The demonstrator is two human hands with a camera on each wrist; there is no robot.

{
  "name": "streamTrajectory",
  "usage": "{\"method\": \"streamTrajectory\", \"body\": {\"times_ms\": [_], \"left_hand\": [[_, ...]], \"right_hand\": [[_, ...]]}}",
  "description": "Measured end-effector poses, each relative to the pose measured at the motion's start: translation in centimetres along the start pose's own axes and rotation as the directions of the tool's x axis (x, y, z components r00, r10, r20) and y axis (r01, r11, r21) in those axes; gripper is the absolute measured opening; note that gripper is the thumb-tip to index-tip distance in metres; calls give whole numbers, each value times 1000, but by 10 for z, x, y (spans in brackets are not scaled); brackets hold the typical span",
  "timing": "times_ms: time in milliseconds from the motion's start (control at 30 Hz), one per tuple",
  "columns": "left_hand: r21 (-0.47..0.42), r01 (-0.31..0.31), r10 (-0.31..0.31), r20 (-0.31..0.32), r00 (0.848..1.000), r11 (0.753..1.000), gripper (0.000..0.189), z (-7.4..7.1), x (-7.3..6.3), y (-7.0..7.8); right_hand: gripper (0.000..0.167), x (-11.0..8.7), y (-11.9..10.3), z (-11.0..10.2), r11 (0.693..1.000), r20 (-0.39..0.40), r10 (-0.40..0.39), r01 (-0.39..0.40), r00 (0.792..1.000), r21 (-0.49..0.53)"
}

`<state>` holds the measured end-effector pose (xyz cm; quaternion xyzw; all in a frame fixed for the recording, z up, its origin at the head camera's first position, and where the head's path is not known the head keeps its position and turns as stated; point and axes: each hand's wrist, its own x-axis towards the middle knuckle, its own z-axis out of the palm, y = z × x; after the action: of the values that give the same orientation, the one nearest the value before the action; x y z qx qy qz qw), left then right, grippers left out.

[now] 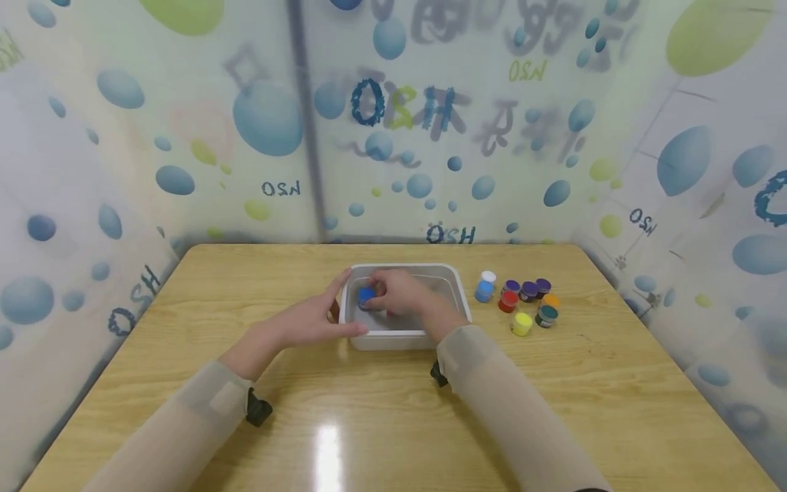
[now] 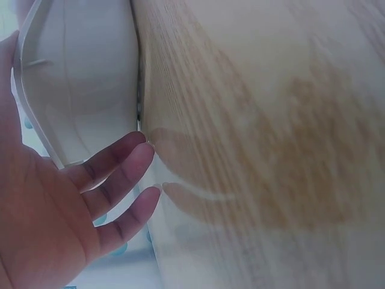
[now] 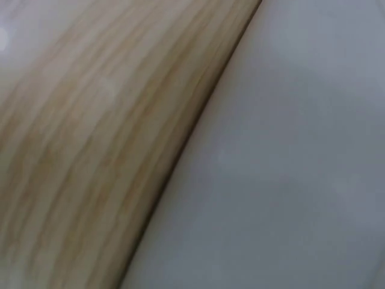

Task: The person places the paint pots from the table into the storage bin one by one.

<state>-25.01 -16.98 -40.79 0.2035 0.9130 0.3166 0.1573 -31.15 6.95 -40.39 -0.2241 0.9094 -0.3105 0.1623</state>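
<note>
A white rectangular plastic bin point(image 1: 393, 342) stands on the table. Inside it, at the left end, is a small blue paint jar point(image 1: 366, 295), pinched by the thumb and fingers of my right hand point(image 1: 399, 292). That hand reaches in over the bin's front right part. My left hand point(image 1: 310, 320) lies against the bin's left side, thumb stretched along the front rim and index finger up toward the back corner. In the left wrist view, its other fingers point(image 2: 123, 171) are loosely bent, tips close to the tabletop beside the bin wall point(image 2: 90, 78). Only the bin's outer wall point(image 3: 277, 168) and wood fill the right wrist view.
Right of the bin stand several small paint jars: a light blue jar point(image 1: 484, 292) by a white one point(image 1: 488, 277), a red jar point(image 1: 508, 301), purple jars point(image 1: 529, 292), an orange one point(image 1: 551, 301), a dark green one point(image 1: 546, 316) and a yellow jar point(image 1: 522, 324). Patterned curtains surround the wooden table point(image 1: 295, 437).
</note>
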Motion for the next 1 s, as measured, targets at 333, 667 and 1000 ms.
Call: {"method": "streamTrajectory", "body": {"times_ms": [333,667,1000], "left_hand": [[19,-19,19,2,1000,1000,121,-2,-1,1],[32,-18,18,5,1000,999,119,-2,-1,2],[28,-15,15,1,1000,1000,121,-1,1,1]], "right_hand": [[34,-2,-2,0,1000,10,6,-6,1000,2],[36,-1,-2,0,1000,26,22,-22,999,4],[36,1,0,1,1000,24,12,-12,1000,1]]}}
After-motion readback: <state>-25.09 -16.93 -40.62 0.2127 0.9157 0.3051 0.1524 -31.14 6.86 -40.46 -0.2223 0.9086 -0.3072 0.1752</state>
